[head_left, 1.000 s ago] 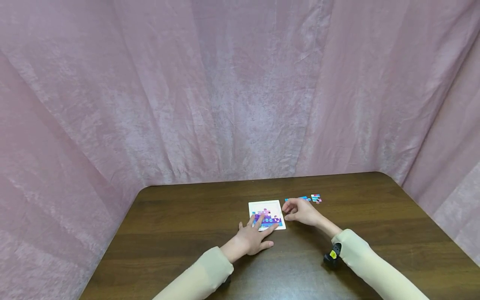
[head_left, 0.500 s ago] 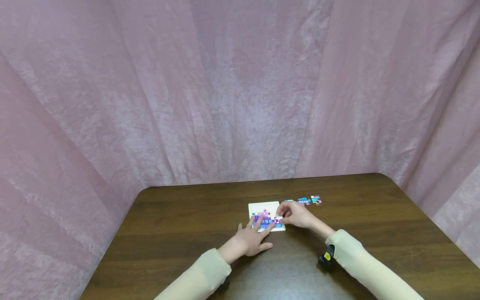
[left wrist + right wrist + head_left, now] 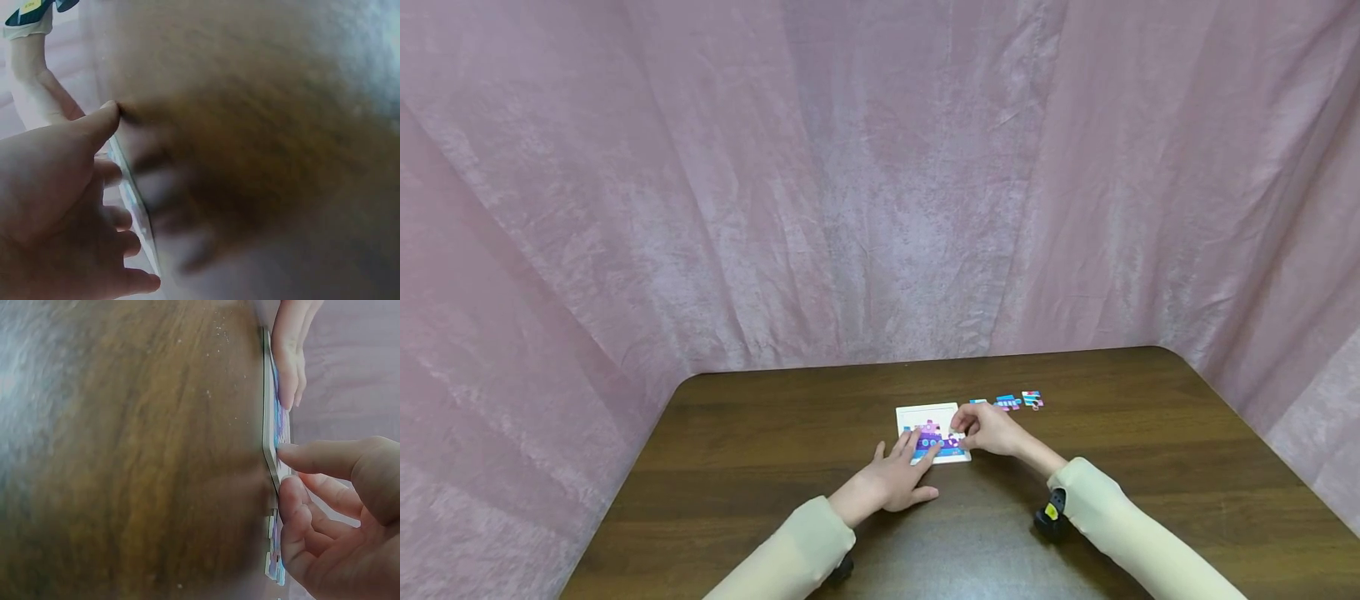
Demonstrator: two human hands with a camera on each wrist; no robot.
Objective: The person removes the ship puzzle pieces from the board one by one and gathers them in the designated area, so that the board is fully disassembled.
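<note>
Now right hand [image 3: 992,429] has come leftward onto right edge of puzzle tray [image 3: 917,414], thumb and fingertips close together; whether anything pinched, cannot tell. Other one, left hand [image 3: 895,481], has slid slightly back, fingers straight, spread over part-built picture [image 3: 930,442]. Beyond right hand, loose pieces [image 3: 1032,399] show more fully on table [image 3: 760,450]; work seems centred on tray's right side, unfinished.

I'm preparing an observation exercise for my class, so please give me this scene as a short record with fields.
surface: brown wooden table
tray: white, flat on the table, partly filled
loose pieces: three visible, right of the tray
left hand: fingers extended over the tray
right hand: fingertips at the tray's right side; grip on a piece unclear
backdrop: pink curtain
</note>
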